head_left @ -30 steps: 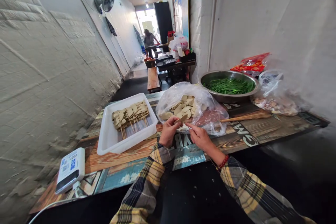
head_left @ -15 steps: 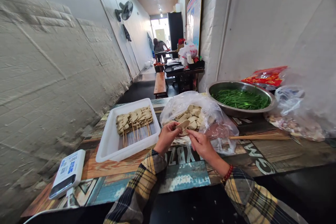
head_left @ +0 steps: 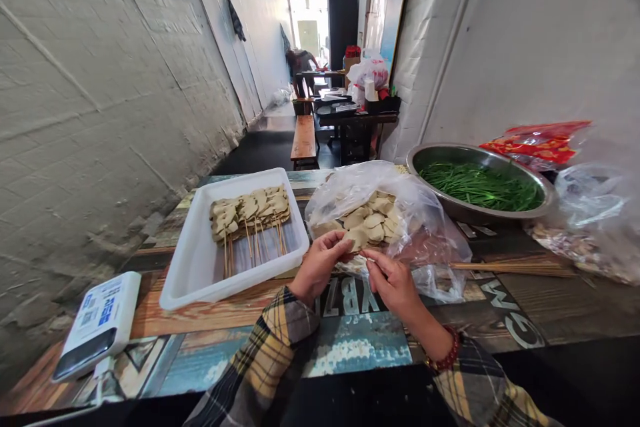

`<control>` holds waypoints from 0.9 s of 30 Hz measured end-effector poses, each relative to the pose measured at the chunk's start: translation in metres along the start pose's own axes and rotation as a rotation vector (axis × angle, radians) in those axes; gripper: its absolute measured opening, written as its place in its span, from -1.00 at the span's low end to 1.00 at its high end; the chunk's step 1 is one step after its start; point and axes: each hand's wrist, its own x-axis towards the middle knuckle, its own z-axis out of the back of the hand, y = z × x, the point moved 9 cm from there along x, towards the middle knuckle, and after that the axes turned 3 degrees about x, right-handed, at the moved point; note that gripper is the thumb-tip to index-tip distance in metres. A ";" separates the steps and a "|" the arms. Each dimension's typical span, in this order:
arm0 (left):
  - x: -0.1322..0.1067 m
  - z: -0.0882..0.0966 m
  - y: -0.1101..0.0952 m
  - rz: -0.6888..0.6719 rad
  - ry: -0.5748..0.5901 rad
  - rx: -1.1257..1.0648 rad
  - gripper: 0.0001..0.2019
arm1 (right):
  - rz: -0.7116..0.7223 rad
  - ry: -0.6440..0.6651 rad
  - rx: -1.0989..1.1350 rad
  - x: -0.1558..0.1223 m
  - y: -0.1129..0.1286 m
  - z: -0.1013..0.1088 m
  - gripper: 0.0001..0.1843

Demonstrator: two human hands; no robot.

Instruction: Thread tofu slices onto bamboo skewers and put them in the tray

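My left hand (head_left: 317,265) pinches a flat beige tofu slice (head_left: 358,238) at the mouth of a clear plastic bag (head_left: 390,213) full of the same slices. My right hand (head_left: 395,280) is closed beside it, fingertips meeting the slice; a thin skewer seems to be in its pinch, too fine to be sure. Both hands hover over the painted wooden table (head_left: 350,340). To the left stands a white plastic tray (head_left: 200,267) holding several skewered tofu sticks (head_left: 250,210).
A steel bowl of green chives (head_left: 480,183) sits at back right, with plastic bags (head_left: 590,220) and a red packet (head_left: 535,140) behind. Bamboo skewers (head_left: 510,268) lie right of the bag. A white device (head_left: 97,323) rests front left. Benches, tables and a person stand far down the corridor.
The view has tilted and shifted. My hands stayed together at the bag's mouth, working the tofu slice, which now lies lower between my fingers.
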 end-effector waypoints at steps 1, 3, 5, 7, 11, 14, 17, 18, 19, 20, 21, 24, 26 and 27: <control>-0.001 0.000 0.000 0.007 -0.009 -0.009 -0.68 | 0.001 -0.003 -0.005 -0.001 0.001 0.000 -0.64; -0.001 0.001 0.001 0.006 -0.029 -0.019 -0.69 | 0.011 -0.008 -0.024 -0.002 0.002 0.001 -0.65; -0.001 0.003 0.002 -0.006 -0.042 -0.013 -0.68 | 0.017 -0.012 -0.046 -0.003 0.003 0.002 -0.65; 0.000 0.005 0.004 -0.020 -0.052 -0.004 -0.68 | 0.011 -0.020 -0.064 -0.003 0.001 0.003 -0.64; 0.000 0.002 0.006 -0.009 -0.028 0.003 -0.69 | 0.004 -0.033 -0.083 -0.004 0.000 0.005 -0.65; -0.002 -0.002 0.007 0.037 0.006 -0.017 -0.68 | 0.011 -0.023 -0.086 -0.004 0.002 0.006 -0.65; -0.004 -0.002 0.007 0.068 -0.011 -0.043 -0.68 | 0.007 -0.010 -0.067 -0.004 0.004 0.007 -0.63; -0.005 -0.002 0.006 0.074 -0.021 -0.047 -0.68 | 0.007 -0.003 -0.058 -0.004 0.005 0.007 -0.63; -0.005 -0.001 0.006 0.076 -0.032 -0.051 -0.67 | 0.010 0.006 -0.049 -0.004 0.005 0.006 -0.62; -0.005 -0.001 0.005 0.075 -0.042 -0.055 -0.67 | 0.016 0.018 -0.040 -0.004 0.006 0.005 -0.61; -0.006 0.000 0.004 0.073 -0.047 -0.060 -0.67 | 0.022 0.032 -0.031 -0.004 0.006 0.004 -0.60; -0.006 0.000 0.002 0.061 -0.047 -0.067 -0.67 | 0.034 0.065 -0.005 -0.005 0.005 0.000 -0.59; -0.005 0.000 0.003 0.060 -0.040 -0.072 -0.68 | 0.037 0.068 0.010 -0.005 0.005 0.000 -0.59; -0.005 -0.001 0.003 0.061 -0.031 -0.079 -0.68 | 0.037 0.067 0.016 -0.005 0.004 0.000 -0.59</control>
